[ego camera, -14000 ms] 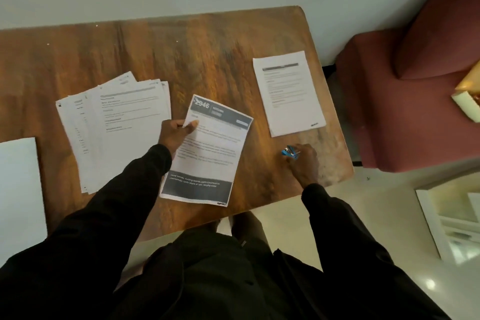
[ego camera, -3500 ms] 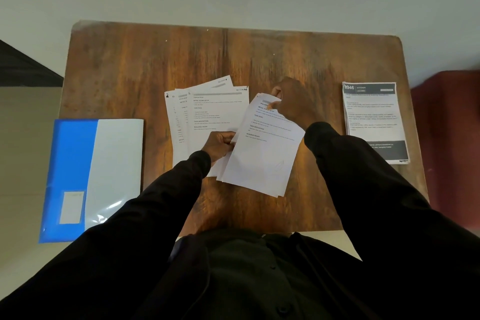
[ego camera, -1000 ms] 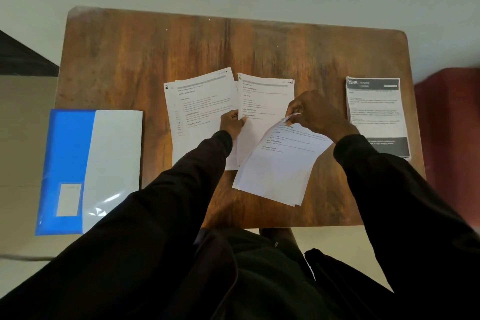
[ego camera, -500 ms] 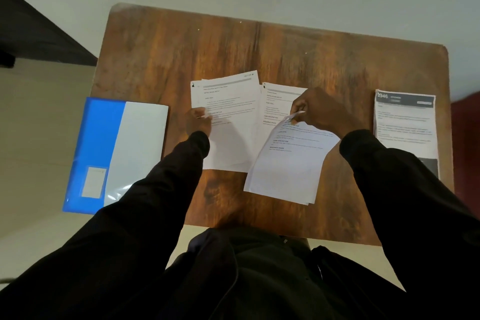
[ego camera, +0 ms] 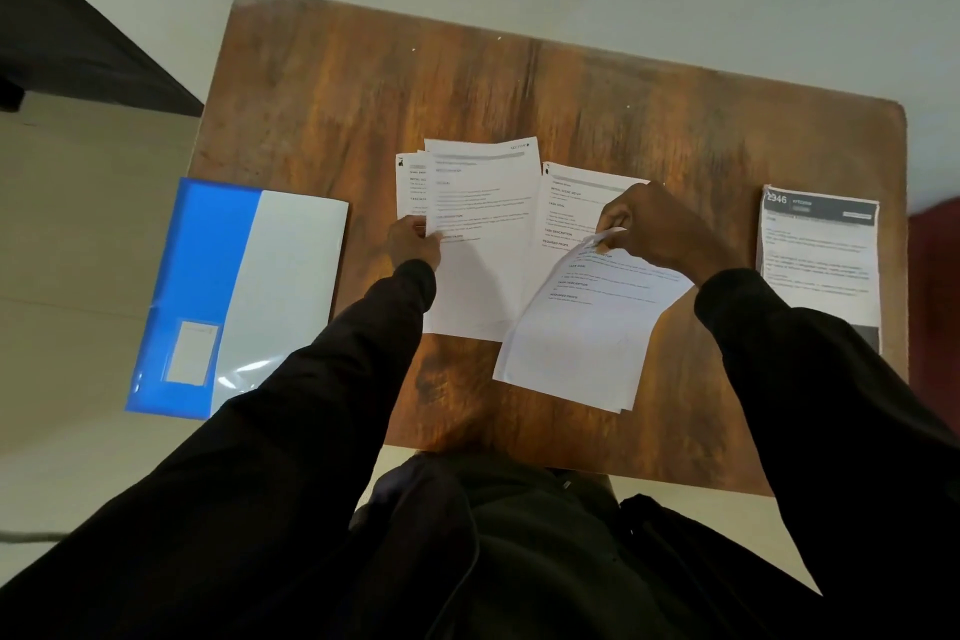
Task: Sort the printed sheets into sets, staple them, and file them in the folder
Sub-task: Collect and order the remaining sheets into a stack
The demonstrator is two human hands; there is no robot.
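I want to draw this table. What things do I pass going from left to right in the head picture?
First the blue folder → left hand, holding the fanned pile of sheets → right hand, pinching the tilted sheets → dark-header sheets.

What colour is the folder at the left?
The folder is blue and white; head view.

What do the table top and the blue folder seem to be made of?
The table top looks like wood or veneer: brown grain streaks, dull sheen. The blue folder is probably glossy plastic: bright glare near its lower edge.
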